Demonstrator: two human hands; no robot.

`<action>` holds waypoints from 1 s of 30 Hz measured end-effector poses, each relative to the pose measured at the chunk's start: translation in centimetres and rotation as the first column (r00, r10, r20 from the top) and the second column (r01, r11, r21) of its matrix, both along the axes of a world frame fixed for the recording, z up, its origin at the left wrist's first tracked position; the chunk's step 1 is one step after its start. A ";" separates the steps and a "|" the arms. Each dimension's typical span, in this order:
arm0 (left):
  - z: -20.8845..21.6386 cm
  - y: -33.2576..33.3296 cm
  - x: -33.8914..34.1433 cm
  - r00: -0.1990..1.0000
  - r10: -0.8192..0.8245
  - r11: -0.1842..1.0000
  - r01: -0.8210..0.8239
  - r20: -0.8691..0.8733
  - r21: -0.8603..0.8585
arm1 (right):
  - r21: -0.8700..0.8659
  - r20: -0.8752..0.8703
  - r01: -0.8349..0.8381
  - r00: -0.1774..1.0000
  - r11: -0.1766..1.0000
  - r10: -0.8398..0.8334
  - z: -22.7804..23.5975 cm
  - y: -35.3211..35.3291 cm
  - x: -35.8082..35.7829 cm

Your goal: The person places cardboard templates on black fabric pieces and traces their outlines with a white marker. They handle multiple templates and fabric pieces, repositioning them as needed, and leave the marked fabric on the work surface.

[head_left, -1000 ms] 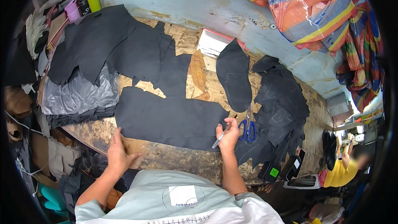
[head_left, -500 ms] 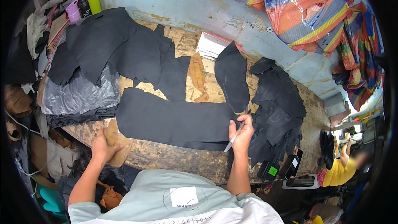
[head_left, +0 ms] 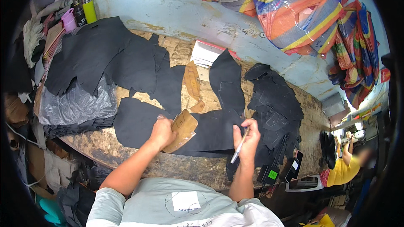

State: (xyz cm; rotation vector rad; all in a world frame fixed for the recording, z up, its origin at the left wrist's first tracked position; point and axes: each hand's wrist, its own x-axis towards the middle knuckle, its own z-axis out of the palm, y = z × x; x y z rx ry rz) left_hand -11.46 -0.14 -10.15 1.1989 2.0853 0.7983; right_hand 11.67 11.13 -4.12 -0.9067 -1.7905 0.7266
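My left hand [head_left: 162, 132] is closed on the edge of a brown card template [head_left: 184, 131] with pen marks on it, tilted over a long black leather-like piece [head_left: 214, 128]. In the fingers of my right hand [head_left: 249, 136] is a pen [head_left: 238, 149], its pale end slanting down toward me. This hand hovers at the right end of the long piece. Just beyond it lies a curved black piece [head_left: 226, 82] with faint traced lines. Another narrow brown template [head_left: 191, 80] and a small brown scrap [head_left: 197, 106] rest farther back on the table.
Large black sheets [head_left: 90, 54] cover the left over a plastic-wrapped stack [head_left: 78, 103]. Cut black pieces [head_left: 275, 105] pile up on the right, near a black device with a green display [head_left: 271, 175]. A paper pad [head_left: 206, 54] lies behind. A person in yellow [head_left: 345, 167] works at far right.
My left hand has lifted the brown template from the table's left front edge and brought it right, over the long black piece. My right hand keeps the pen in nearly the same place.
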 end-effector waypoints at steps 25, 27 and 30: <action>-0.8 -9.5 -4.0 0.751 0.296 0.835 -0.503 0.590 0.222 | -0.140 0.385 0.082 0.923 0.987 -0.022 -3.3 -2.7 -0.5; -2.1 -10.1 -4.0 0.767 0.340 0.817 -0.527 0.544 0.232 | -0.047 0.212 -0.305 0.928 0.951 0.308 -5.8 -4.5 -3.5; -3.2 -10.4 -4.3 0.836 0.338 0.824 -0.485 0.433 0.293 | -0.019 0.429 -0.622 0.702 0.783 0.568 -8.2 -6.8 -6.4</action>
